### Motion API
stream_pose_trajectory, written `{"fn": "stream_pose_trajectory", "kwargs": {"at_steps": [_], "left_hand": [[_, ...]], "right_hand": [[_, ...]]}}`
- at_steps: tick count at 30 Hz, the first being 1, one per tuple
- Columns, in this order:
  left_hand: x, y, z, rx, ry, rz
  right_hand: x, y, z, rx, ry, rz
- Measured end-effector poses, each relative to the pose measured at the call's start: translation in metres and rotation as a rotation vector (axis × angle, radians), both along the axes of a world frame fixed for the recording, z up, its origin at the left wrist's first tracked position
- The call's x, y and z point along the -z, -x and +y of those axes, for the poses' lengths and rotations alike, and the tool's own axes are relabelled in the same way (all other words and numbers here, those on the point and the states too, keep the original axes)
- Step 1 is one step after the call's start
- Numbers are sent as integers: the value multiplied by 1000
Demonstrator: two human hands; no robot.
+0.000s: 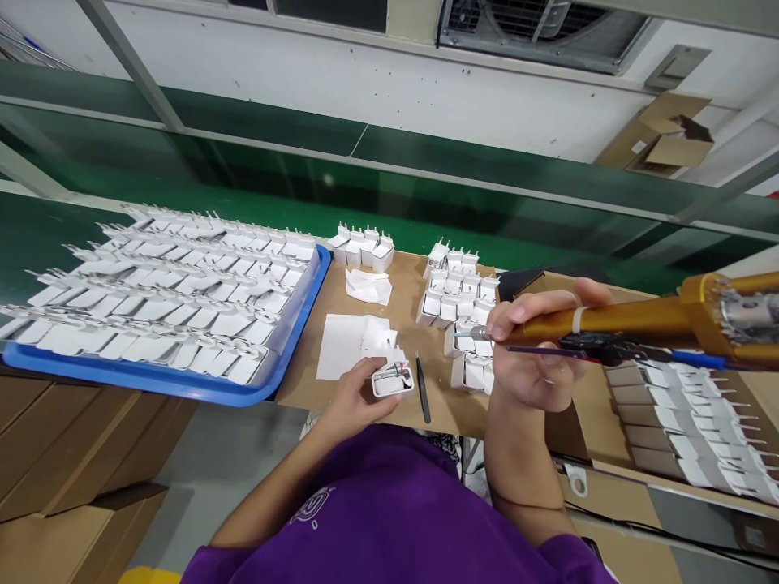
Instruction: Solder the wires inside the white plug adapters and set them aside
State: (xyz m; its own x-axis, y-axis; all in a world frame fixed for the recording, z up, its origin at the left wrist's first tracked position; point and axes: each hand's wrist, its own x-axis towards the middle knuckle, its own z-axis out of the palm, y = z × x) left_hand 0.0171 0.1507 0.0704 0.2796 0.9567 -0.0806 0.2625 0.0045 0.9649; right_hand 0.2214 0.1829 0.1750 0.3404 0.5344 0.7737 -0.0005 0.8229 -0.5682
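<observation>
Left hand [354, 395] clasps likely light charger housing [385, 388], best by its walls, near worktop's [332, 294] front edge; right hand [524, 369] grips gold tool [639, 323].

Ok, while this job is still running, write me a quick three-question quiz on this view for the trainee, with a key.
1. Which hand holds the gold-coloured cylindrical tool?
2. True or false: the slim black tweezers lie inside the blue plastic tray.
3. Complete: thin ____ show inside the hand-held, open white plastic housing.

Key:
1. The right hand.
2. False; they lie on the brown tabletop.
3. Wires.
</observation>
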Motion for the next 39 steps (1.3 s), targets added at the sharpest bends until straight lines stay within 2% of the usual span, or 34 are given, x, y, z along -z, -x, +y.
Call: {"fn": "stream_pose_trajectory", "kwargs": {"at_steps": [3, 7, 11, 14, 21, 25, 29, 35, 39], "left_hand": [[11, 2, 0, 91, -50, 90], [11, -1, 3, 109, -10, 140], [5, -12, 10, 131, 114, 49], [5, -19, 14, 177, 127, -41], [6, -24, 14, 196, -80, 12], [-2, -15, 9, 304, -264, 148], [-6, -8, 2, 376, -298, 253], [5, -11, 0, 341, -463, 162], [13, -15, 1, 342, -474, 147]], "right_hand": [[1, -1, -2, -40, -22, 23], [2, -1, -5, -26, 5, 38], [2, -1, -7, 15, 38, 25], [2, -1, -8, 20, 48, 13], [4, -4, -8, 15, 25, 19], [4, -5, -8, 20, 43, 10], [5, -6, -9, 22, 41, 22], [4, -8, -7, -27, -17, 29], [4, -8, -7, -29, -27, 27]]}}
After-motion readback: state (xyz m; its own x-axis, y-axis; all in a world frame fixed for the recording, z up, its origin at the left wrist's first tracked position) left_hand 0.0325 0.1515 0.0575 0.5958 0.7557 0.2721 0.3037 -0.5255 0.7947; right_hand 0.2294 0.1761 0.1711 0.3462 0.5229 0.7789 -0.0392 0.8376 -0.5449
